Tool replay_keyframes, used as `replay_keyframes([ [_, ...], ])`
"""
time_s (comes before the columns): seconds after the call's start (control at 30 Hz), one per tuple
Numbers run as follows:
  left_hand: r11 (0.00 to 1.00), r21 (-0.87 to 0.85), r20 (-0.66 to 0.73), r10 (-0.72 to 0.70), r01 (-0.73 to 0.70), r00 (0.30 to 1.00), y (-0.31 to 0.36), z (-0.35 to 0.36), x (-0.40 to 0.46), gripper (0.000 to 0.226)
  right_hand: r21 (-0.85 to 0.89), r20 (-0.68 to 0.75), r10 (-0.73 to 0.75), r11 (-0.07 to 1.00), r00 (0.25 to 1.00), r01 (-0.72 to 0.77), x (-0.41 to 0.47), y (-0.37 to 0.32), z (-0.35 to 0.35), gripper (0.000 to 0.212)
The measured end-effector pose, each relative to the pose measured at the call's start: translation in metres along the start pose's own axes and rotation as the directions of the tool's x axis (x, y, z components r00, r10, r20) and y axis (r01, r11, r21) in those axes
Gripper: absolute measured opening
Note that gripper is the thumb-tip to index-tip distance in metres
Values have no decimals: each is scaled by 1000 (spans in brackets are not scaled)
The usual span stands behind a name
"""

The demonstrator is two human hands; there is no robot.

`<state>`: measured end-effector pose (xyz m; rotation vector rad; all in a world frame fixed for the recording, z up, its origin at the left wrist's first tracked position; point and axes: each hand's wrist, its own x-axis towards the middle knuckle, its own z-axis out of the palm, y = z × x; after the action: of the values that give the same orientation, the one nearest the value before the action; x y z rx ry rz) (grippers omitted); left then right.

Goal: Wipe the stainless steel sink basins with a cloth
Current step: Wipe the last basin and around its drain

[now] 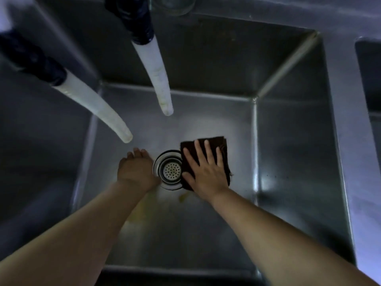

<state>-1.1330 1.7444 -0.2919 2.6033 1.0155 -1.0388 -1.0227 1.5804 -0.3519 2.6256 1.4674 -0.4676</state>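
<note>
I look down into a deep stainless steel sink basin (216, 124). A dark brown cloth (218, 144) lies flat on the basin floor, just right of the round drain strainer (170, 170). My right hand (206, 170) presses on the cloth with fingers spread and straight. Left of the drain, my left hand (137, 169) rests on the basin floor with its fingers pointing away from me; it holds nothing. Yellowish stains (183, 198) mark the floor near my wrists.
Two white hoses with dark fittings hang into the basin: one (92, 106) from the left, one (158, 75) from the back centre, both ending above the floor. A second basin (369, 79) begins at the right edge. A clear glass (175, 5) stands on the back rim.
</note>
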Motion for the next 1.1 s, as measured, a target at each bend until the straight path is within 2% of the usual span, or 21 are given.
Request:
replay_keyframes([
  [0.07,997,-69,38,28,-25,999,-5,-17,-11,56,-20,54,-64,998,996,65,-19,6,1,66],
  [0.13,998,-35,64,61,-59,996,-16,-34,-26,41,-20,96,-37,999,995,39,-37,18,0,68],
  [0.27,991,46,84,118,-122,989,-52,-70,-64,47,-40,85,194,981,977,-191,-63,35,-4,77],
  [0.43,990,37,-68,136,-133,988,-102,-70,-102,59,11,106,389,920,915,-393,-27,31,-13,80],
  [0.57,986,-116,-33,118,-121,992,-132,-41,-106,74,47,97,425,901,900,-431,27,24,-22,77],
  [0.7,990,-94,-120,92,-103,989,-145,-13,-99,76,65,79,359,929,930,-364,70,0,-29,75],
  [0.8,993,-50,-117,96,-103,988,-151,-1,-92,73,51,17,269,962,963,-270,90,-37,-31,74],
  [0.93,989,-124,-76,70,-79,995,-153,-3,-85,71,-7,-19,52,999,998,-52,96,-90,-24,73],
  [1.1,983,-154,-77,93,-104,993,-145,-7,-84,72,-59,-24,-201,978,979,200,89,-160,-7,74],
])
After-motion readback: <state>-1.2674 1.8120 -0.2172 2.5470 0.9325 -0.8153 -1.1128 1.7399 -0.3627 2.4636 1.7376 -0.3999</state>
